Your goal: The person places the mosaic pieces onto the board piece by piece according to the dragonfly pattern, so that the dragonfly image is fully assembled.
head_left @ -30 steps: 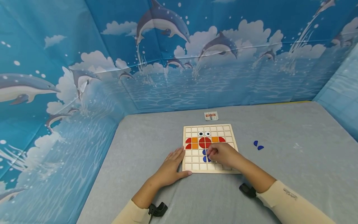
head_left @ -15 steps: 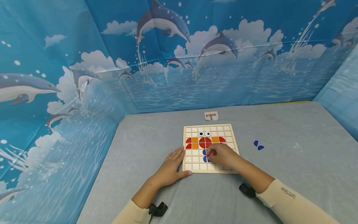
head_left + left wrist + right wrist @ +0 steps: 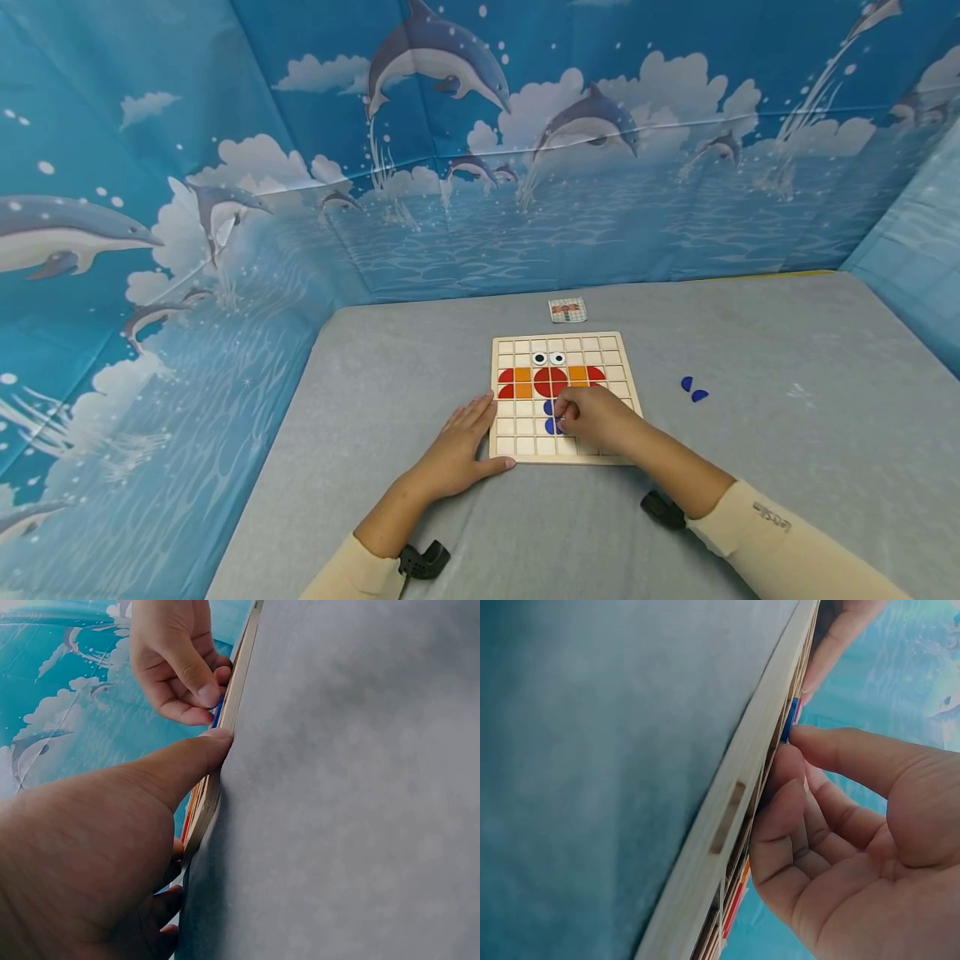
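A wooden grid board (image 3: pixel 517 447) lies on the grey table, bearing red, orange and blue flat pieces and two eye pieces (image 3: pixel 548 358). My left hand (image 3: pixel 460 450) steadies it with spread fingers along the left edge, thumb at the near left corner. Over the board's lower middle, my right hand (image 3: pixel 600 414) has thumb and index finger at a blue quarter-circle piece (image 3: pixel 790 720), seemingly pinching it. Just left of those fingertips sit blue pieces (image 3: pixel 550 426) in the grid. The right hand covers part of the board's right side.
Two loose blue pieces (image 3: pixel 693 390) lie on the table right of the board. A small pattern card (image 3: pixel 567 310) lies beyond its far edge. A dolphin-printed curtain (image 3: pixel 450 225) hangs behind and at the left.
My right hand has shifted very slightly over the same spot on the board. The left hand and the board stay put.
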{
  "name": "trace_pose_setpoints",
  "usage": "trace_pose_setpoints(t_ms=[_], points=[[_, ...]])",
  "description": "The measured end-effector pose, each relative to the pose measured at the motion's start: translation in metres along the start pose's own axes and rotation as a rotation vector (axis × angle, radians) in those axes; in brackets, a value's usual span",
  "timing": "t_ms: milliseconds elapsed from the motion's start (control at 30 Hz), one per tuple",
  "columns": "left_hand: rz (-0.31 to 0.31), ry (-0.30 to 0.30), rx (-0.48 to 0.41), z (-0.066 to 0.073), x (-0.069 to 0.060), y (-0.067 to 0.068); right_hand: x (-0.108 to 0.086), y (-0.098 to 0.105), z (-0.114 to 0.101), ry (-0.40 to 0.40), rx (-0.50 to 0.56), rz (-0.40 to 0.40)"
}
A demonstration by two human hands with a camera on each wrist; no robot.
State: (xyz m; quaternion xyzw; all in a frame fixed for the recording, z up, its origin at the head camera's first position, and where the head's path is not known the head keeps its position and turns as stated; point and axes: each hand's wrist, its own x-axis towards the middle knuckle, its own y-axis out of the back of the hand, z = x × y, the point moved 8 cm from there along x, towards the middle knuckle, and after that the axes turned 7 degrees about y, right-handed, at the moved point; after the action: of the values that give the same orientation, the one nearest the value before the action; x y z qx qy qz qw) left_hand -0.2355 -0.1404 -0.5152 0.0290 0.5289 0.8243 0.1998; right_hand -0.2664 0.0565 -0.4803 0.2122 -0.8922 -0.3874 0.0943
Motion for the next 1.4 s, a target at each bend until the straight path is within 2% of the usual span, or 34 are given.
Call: trace_pose_setpoints(t_ms=[333,600,967,1167,1400], points=[[-0.001,-0.003,-0.003,0.000,0.001,0.000,-0.002,0.014,0.004,-0.016,0.010,0.026],[0.002,0.000,0.005,-0.001,0.002,-0.001,-0.006,0.042,0.005,0.030,0.058,0.093],[0.005,0.005,0.001,-0.001,0.003,-0.001,-0.019,0.077,0.011,-0.027,0.142,0.122],[0.005,0.001,-0.004,0.000,0.002,0.000,-0.027,0.096,0.017,-0.031,0.127,0.156],[0.007,-0.002,-0.008,0.000,0.002,-0.001,-0.039,0.121,0.037,-0.081,0.121,0.188]])
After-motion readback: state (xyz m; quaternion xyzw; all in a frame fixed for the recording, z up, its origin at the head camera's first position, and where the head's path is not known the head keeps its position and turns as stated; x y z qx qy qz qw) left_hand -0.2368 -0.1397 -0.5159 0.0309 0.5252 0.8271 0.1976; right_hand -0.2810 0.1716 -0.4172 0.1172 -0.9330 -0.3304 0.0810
